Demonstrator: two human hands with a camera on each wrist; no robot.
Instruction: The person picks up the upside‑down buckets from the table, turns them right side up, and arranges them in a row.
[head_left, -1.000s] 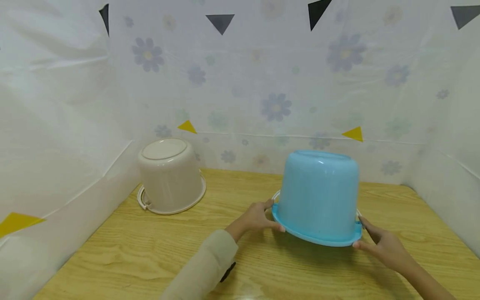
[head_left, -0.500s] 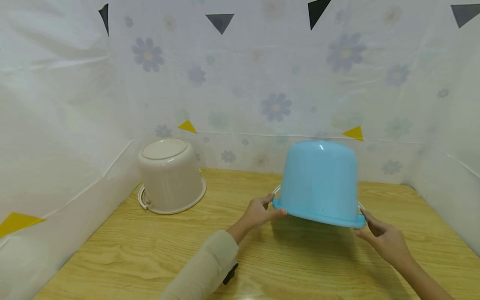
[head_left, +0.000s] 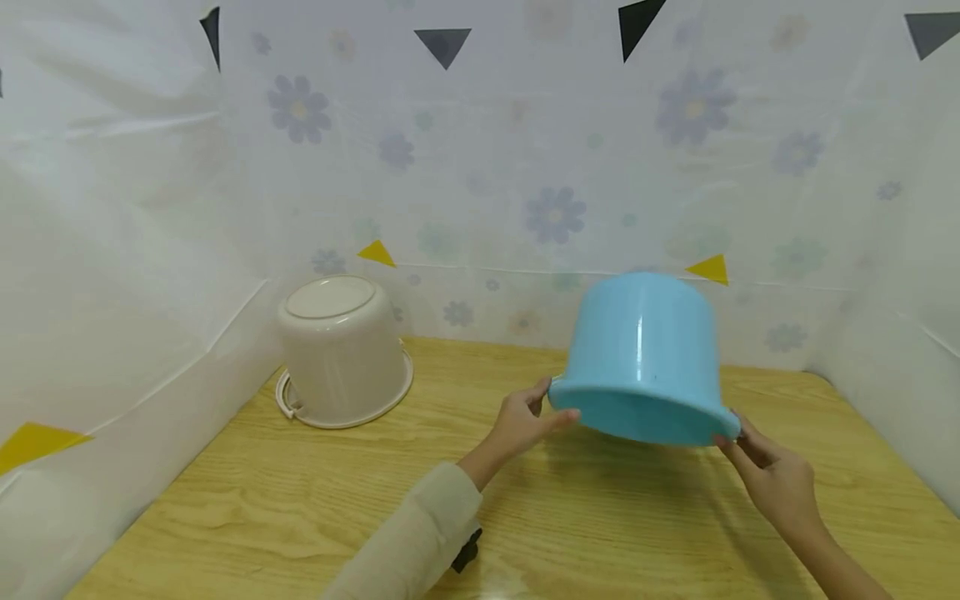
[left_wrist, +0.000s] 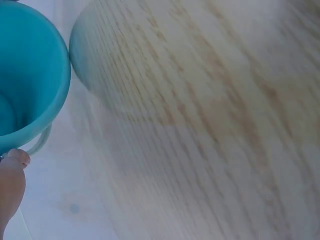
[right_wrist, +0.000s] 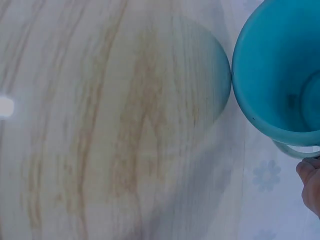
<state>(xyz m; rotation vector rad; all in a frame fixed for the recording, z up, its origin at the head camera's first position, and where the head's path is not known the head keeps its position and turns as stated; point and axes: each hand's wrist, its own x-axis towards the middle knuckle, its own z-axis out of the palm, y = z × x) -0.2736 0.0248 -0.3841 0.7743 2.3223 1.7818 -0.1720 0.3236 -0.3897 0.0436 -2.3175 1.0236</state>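
Observation:
A blue bucket (head_left: 643, 333) is tilted, bottom up and away, its open mouth turned toward me with the near rim raised off the table. My left hand (head_left: 519, 429) pinches its rim on the left side, thumb in front. On the right side, my right hand (head_left: 776, 483) grips the rim the same way. The left wrist view shows the inside of the blue bucket (left_wrist: 30, 65) and the left thumb (left_wrist: 19, 157) at its rim. In the right wrist view, a pale handle (right_wrist: 290, 151) hangs by the rim near the right hand (right_wrist: 312, 185).
A beige bucket (head_left: 341, 358) stands upside down at the back left of the wooden table (head_left: 300, 517), its handle lying by the rim. White flower-printed sheeting (head_left: 480, 167) encloses the back and sides. A dark object (head_left: 467, 552) sits under the left wrist.
Both hands have tipped the blue bucket backward; its near rim has risen, so the mouth now shows. The hands have shifted slightly upward with it. The beige bucket has stayed put.

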